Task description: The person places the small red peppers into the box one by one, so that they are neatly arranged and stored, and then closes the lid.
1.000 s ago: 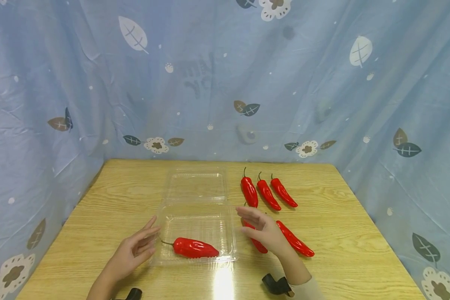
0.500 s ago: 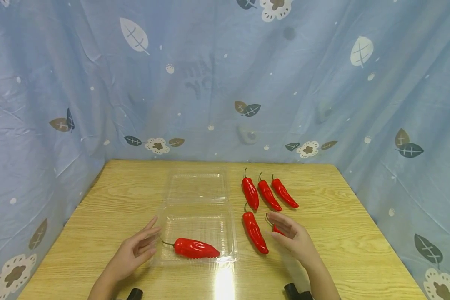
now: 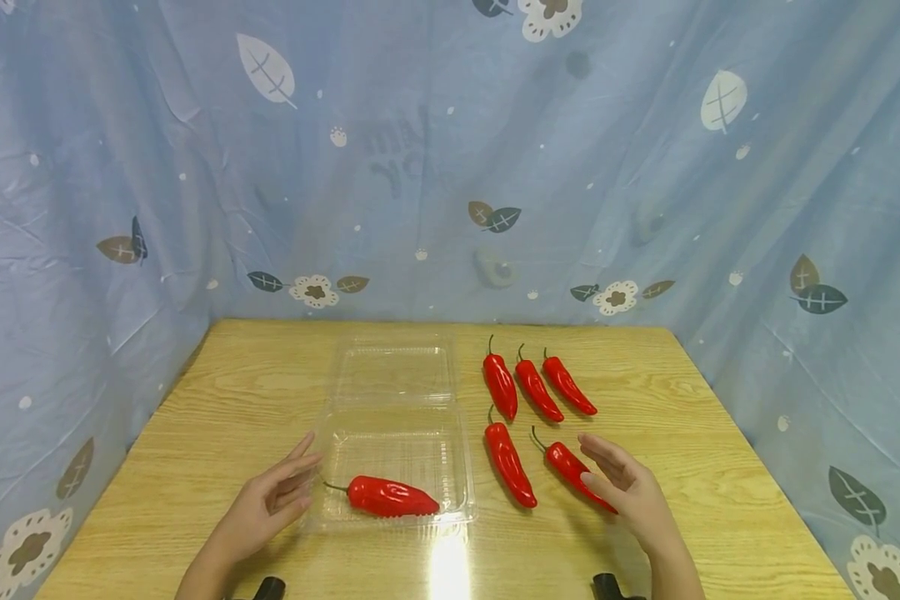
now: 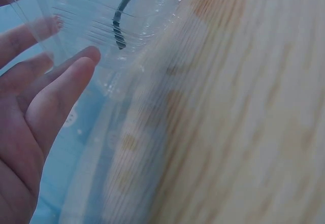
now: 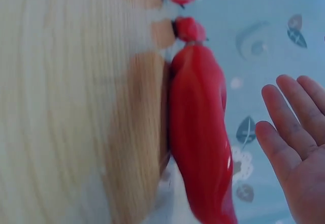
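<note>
A clear plastic clamshell box [image 3: 386,446] lies opened flat on the table, its lid folded back. One red chili pepper [image 3: 390,497] with a dark stem lies crosswise in the near half. My left hand [image 3: 258,508] is beside the box's left wall, fingers loosely bent and holding nothing; whether they touch the plastic [image 4: 96,16] I cannot tell. My right hand [image 3: 633,496] hovers over the lower end of another red pepper [image 3: 566,465], hiding part of it. In the right wrist view its fingers [image 5: 287,125] are extended, apart from the pepper [image 5: 198,117].
Another red pepper [image 3: 508,467] lies between the box and the right hand's pepper. Behind it, three more peppers [image 3: 537,390] lie side by side. The wooden table [image 3: 232,383] ends at a blue patterned curtain [image 3: 420,167] at the back and sides.
My right hand has moved from near the box's right edge to the right, passing over the peppers, and uncovered the middle one. The left hand and the box have stayed in place.
</note>
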